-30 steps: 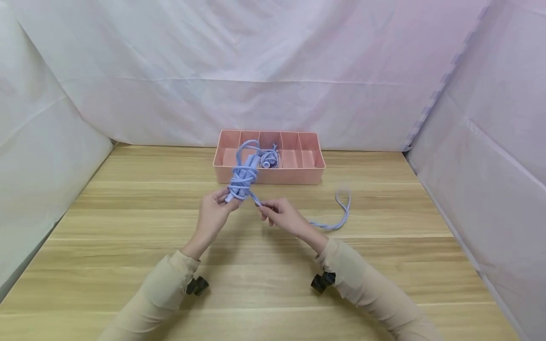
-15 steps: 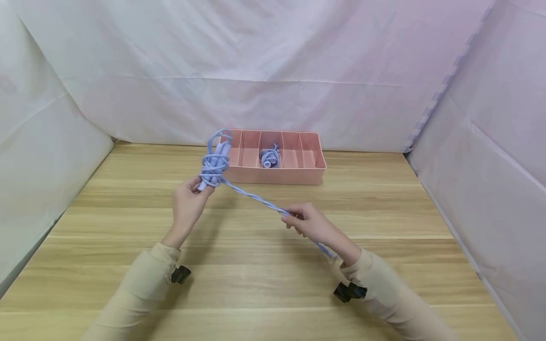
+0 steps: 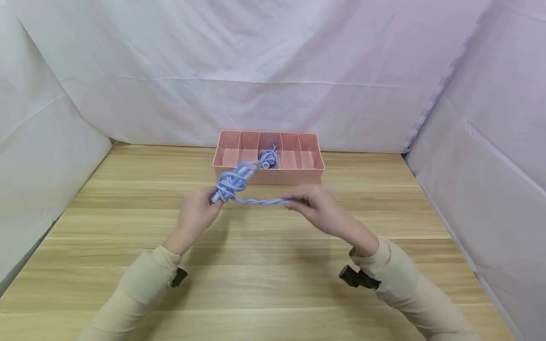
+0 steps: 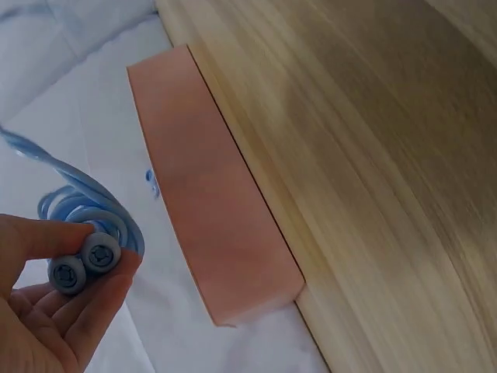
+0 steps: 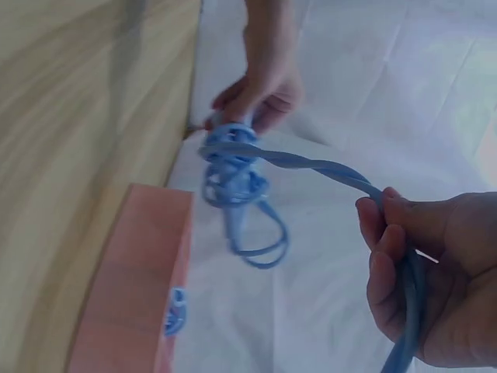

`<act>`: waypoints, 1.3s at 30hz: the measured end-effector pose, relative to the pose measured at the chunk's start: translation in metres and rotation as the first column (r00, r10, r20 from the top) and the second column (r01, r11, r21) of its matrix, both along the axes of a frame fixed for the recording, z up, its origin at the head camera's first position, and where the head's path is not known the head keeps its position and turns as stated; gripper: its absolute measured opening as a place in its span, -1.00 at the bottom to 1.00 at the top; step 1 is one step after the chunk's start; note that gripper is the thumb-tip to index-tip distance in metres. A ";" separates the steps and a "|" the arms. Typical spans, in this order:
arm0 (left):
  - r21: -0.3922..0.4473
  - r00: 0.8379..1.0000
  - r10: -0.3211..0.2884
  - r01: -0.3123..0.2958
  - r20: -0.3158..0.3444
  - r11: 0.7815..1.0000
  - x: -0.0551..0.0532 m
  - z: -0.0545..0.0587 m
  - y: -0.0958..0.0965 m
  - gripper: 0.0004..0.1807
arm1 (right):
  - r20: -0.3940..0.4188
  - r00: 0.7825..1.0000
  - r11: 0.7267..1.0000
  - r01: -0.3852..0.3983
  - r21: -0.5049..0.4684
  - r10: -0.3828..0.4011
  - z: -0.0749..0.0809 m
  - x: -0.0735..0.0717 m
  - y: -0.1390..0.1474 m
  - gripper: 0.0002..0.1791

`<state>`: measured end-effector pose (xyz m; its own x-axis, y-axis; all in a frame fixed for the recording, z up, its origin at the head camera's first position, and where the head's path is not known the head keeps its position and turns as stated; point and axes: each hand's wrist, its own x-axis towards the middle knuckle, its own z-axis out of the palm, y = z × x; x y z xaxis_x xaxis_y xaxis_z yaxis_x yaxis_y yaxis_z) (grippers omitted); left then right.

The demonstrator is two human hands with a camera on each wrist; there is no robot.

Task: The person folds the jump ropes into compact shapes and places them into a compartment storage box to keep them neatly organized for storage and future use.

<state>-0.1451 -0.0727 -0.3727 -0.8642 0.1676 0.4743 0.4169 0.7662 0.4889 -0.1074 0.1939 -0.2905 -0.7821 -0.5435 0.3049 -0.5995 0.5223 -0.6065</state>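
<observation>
A blue skipping rope (image 3: 232,183) is bundled, its cord wound several times around its two handles. My left hand (image 3: 194,218) holds the handle ends between thumb and fingers, and the bundle tilts up to the right. Two round handle ends (image 4: 84,264) face the left wrist camera. From the bundle a doubled, twisted length of cord (image 5: 311,165) runs across to my right hand (image 3: 322,208), which pinches it between thumb and fingers. In the right wrist view the cord continues down past the palm. Both hands are above the table, in front of the pink box.
A pink divided box (image 3: 290,177) stands at the back of the wooden table (image 3: 256,284), against a white cloth backdrop (image 3: 264,109). Its middle compartment contains another coiled blue rope (image 3: 268,159). White cloth also hangs on both sides.
My right hand has moved right, drawing the twisted cord away from the bundle, and then up toward the box. My left hand went left, then came slightly back right, tilting the bundle.
</observation>
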 end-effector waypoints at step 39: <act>0.572 0.927 -0.372 0.327 -0.042 0.752 0.035 0.018 0.021 -0.71 | 0.724 0.660 0.812 0.301 -0.500 0.201 -0.087 -0.036 -0.034 -0.77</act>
